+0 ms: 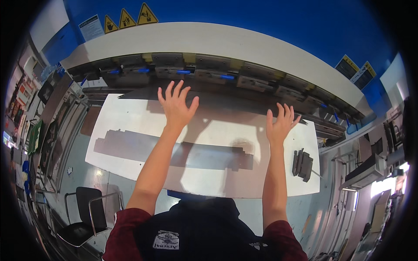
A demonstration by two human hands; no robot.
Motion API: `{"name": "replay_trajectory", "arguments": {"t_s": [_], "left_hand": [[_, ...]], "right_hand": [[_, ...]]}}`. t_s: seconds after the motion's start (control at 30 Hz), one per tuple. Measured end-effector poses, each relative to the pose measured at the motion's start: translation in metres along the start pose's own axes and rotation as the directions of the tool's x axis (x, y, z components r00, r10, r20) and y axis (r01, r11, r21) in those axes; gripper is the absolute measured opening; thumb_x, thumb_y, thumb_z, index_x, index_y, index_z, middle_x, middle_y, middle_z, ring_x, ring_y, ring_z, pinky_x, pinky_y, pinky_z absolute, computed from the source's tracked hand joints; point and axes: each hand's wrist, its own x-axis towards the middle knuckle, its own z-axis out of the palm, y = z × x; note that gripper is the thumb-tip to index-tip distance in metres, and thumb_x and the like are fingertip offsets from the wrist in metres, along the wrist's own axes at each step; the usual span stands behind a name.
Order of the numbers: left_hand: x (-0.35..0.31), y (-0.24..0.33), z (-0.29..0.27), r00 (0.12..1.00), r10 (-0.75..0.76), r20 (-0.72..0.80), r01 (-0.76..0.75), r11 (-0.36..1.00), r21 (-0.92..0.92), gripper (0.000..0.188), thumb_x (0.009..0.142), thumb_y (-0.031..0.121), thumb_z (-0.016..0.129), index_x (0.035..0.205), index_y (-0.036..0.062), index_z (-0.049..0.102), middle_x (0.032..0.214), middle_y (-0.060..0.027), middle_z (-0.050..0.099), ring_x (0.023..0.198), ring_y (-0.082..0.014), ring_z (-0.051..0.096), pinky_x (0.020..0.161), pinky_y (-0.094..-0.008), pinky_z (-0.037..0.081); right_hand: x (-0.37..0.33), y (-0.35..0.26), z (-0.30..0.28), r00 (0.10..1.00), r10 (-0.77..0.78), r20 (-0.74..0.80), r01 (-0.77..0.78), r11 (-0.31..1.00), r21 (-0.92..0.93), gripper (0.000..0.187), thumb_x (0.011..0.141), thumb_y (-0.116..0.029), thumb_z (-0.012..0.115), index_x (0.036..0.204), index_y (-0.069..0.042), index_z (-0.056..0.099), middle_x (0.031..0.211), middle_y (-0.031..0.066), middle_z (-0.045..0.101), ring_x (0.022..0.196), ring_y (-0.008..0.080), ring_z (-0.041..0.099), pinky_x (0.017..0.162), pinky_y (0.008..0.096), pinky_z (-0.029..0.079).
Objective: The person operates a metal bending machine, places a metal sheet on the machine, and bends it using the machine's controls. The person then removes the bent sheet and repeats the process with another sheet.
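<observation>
My left hand [177, 106] reaches over the near edge of a long dark metal sheet [228, 103], which lies along the front of a press brake [244, 43]. Its fingers are spread. Farther right, my right hand [279, 126] is by the right part of that sheet, fingers extended and apart. Whether either hand touches the sheet I cannot tell. Nearer to me, a flat grey metal strip with notched ends [130, 144] lies on the white table [113, 119], partly hidden under my left forearm.
A row of dark clamps and tooling [213, 69] runs above the sheet. Dark metal blocks [301, 165] stand at the table's right end. A black chair [89, 209] is at the lower left. Yellow warning signs [127, 19] are on the blue machine front.
</observation>
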Motion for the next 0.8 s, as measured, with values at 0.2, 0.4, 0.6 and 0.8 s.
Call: {"name": "replay_trajectory", "arguments": {"t_s": [0.2, 0.4, 0.6, 0.8], "left_hand": [[0.016, -0.001, 0.004, 1.0, 0.001, 0.03, -0.001, 1.0, 0.002, 0.047, 0.095, 0.047, 0.071, 0.119, 0.0079, 0.077, 0.144, -0.0112, 0.065, 0.146, -0.036, 0.045, 0.122, -0.07, 0.014], [0.016, -0.003, 0.004, 0.999, 0.004, 0.031, -0.004, 1.0, -0.01, 0.046, 0.094, 0.047, 0.072, 0.117, 0.0077, 0.077, 0.143, -0.0104, 0.066, 0.146, -0.0354, 0.046, 0.122, -0.0697, 0.014], [0.015, -0.003, 0.004, 0.999, 0.005, 0.032, -0.005, 1.0, -0.007, 0.045, 0.094, 0.047, 0.072, 0.115, 0.0082, 0.078, 0.142, -0.0103, 0.066, 0.145, -0.0352, 0.046, 0.121, -0.0691, 0.016], [0.016, -0.003, 0.003, 0.999, 0.002, 0.044, -0.002, 1.0, 0.002, 0.045, 0.095, 0.048, 0.071, 0.114, 0.0084, 0.078, 0.142, -0.0103, 0.067, 0.145, -0.0351, 0.046, 0.121, -0.0692, 0.016]], "right_hand": [[0.023, -0.001, 0.003, 1.0, 0.003, -0.004, -0.003, 1.0, 0.009, 0.052, 0.1, -0.045, 0.066, 0.135, -0.008, 0.067, 0.145, 0.0171, 0.059, 0.151, 0.0374, 0.039, 0.128, 0.0678, 0.004], [0.022, 0.001, 0.006, 1.0, 0.001, -0.016, 0.0, 1.0, 0.01, 0.051, 0.1, -0.045, 0.067, 0.134, -0.008, 0.067, 0.145, 0.0171, 0.059, 0.151, 0.0371, 0.039, 0.128, 0.0674, 0.003], [0.021, 0.002, 0.006, 1.0, -0.002, -0.018, 0.003, 1.0, 0.013, 0.051, 0.1, -0.046, 0.066, 0.134, -0.008, 0.067, 0.146, 0.0168, 0.059, 0.152, 0.0371, 0.039, 0.128, 0.0674, 0.003], [0.021, 0.002, 0.006, 1.0, 0.003, -0.013, -0.003, 1.0, 0.016, 0.051, 0.1, -0.046, 0.066, 0.134, -0.008, 0.067, 0.146, 0.0165, 0.058, 0.152, 0.0373, 0.039, 0.128, 0.0676, 0.003]]}}
